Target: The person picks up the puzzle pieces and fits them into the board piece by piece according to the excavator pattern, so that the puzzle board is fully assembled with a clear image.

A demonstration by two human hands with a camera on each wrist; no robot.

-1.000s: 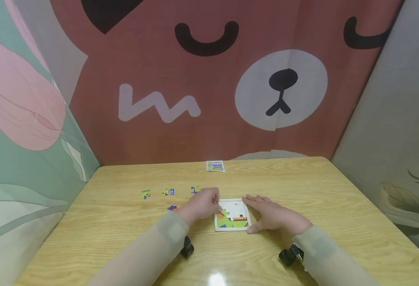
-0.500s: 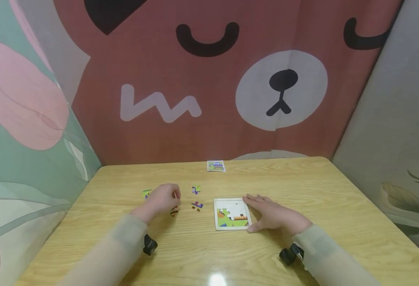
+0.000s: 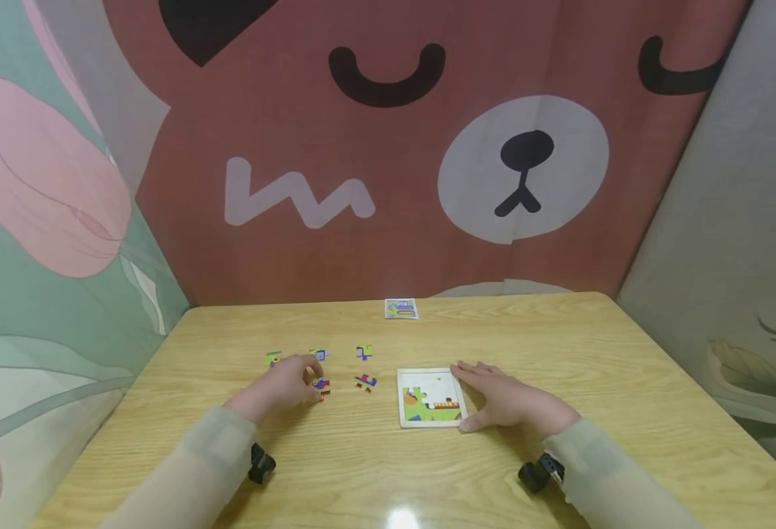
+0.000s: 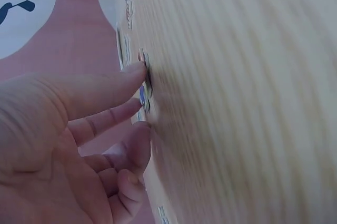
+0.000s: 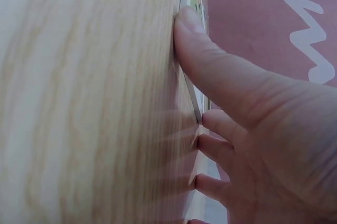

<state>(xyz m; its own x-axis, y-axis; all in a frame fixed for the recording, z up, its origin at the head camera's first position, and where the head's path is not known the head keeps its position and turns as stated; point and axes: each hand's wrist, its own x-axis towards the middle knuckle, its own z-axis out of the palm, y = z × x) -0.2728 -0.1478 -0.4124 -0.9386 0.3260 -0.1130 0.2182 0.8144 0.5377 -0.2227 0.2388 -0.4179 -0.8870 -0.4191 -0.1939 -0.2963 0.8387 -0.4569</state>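
My left hand is low over the loose jigsaw pieces on the left of the table. Its thumb and fingertips are on the edges of a purple-and-red puzzle piece, which lies on the tabletop; in the left wrist view this piece shows edge-on between them. At the right side of the white puzzle tray rests my right hand, thumb and fingers spread along the border. Green and orange pieces fill the tray's lower part; its upper part is bare white.
Other loose pieces lie near the left hand: a green piece, a blue-and-green piece, a green-and-purple piece and a purple-and-red piece. A small picture card lies at the table's back edge.
My left hand has moved left from the tray to the loose pieces, then slightly lower onto the purple-and-red one. The right hand has stayed at the tray.
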